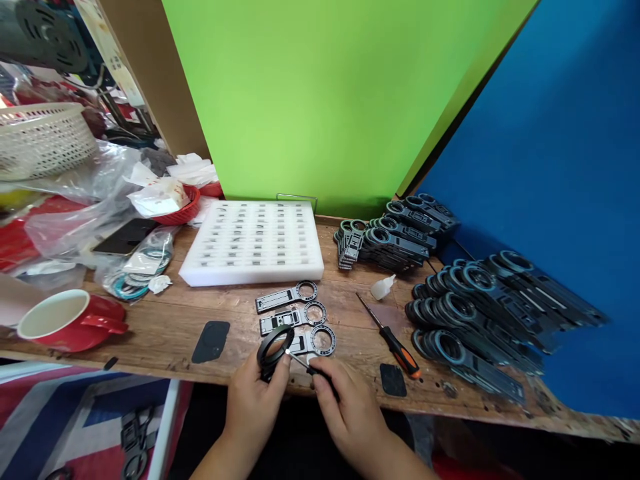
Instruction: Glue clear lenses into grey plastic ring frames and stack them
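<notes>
My left hand is closed around a black ring-shaped part, held up over the front of the wooden bench; its lower portion is hidden by my fingers. In my right hand is a slim tool with a thin metal shaft and a dark handle, likely a small screwdriver. Its tip points at the ring's right side beside my left thumb; whether it touches cannot be told. Just beyond lie three grey ring-ended plates, a top one, a middle one and a near one, partly covered by the held ring.
A white foam tray with rows of small metal pieces stands behind. Ring-ended parts are piled at the back and right. An orange-black screwdriver, small bottle, black pad and red mug lie around.
</notes>
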The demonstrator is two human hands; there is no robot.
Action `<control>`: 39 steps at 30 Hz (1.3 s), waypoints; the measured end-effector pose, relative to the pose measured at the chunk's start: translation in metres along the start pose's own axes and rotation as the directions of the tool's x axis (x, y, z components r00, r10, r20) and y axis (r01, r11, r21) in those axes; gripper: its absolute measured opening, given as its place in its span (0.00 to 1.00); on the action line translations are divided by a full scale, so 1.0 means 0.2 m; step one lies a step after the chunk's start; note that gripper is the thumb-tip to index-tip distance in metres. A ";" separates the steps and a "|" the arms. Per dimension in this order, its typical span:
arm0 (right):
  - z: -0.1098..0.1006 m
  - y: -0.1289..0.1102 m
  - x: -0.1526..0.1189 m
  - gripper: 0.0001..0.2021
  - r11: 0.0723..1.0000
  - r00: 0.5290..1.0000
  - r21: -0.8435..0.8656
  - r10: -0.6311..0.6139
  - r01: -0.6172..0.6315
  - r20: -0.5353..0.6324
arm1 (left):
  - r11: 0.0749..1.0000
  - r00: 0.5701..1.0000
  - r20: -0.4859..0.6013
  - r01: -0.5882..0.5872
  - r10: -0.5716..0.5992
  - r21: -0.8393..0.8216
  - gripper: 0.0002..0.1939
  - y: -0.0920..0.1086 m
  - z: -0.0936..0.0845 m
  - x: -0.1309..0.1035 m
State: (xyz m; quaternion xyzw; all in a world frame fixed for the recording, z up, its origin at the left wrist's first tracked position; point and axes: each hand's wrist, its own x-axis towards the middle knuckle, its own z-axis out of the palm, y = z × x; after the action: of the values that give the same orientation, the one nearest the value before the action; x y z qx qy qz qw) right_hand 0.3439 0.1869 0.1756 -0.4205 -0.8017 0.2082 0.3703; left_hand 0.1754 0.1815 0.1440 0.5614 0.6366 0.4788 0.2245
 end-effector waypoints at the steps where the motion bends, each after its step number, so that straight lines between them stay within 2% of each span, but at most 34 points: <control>1: 0.00 0.00 0.00 0.11 1.000 1.000 0.002 0.003 -0.003 -0.002 | 1.000 1.000 -0.007 -0.019 0.019 0.013 0.13 0.00 0.00 0.00; 11: 0.01 0.00 -0.01 0.11 1.000 1.000 0.004 0.029 -0.029 -0.005 | 0.992 0.994 -0.046 -0.093 0.098 0.086 0.12 0.01 0.00 0.00; 19: 0.01 -0.01 0.00 0.10 0.999 0.999 0.027 0.043 -0.043 -0.011 | 0.989 0.992 -0.047 -0.111 0.116 0.096 0.11 0.01 0.01 0.00; 27: 0.04 0.00 -0.02 0.10 0.999 1.000 -0.044 0.004 -0.006 -0.026 | 0.984 0.992 -0.050 -0.110 0.118 0.143 0.11 0.02 0.01 0.00; 34: 0.06 -0.02 -0.04 0.10 0.999 0.998 0.020 0.047 -0.047 -0.031 | 0.957 0.974 -0.021 -0.216 0.224 0.193 0.07 0.04 0.00 0.00; 39: 0.10 -0.02 -0.07 0.12 0.976 0.988 0.168 0.148 -0.140 -0.040 | 0.948 0.966 0.003 -0.254 0.258 0.191 0.05 0.06 -0.02 0.01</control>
State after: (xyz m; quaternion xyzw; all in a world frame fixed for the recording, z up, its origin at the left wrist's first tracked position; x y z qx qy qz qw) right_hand 0.3322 0.1730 0.1590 -0.4507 -0.7391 0.2891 0.4086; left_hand 0.1779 0.1804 0.1562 0.6528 0.6035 0.4470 0.0989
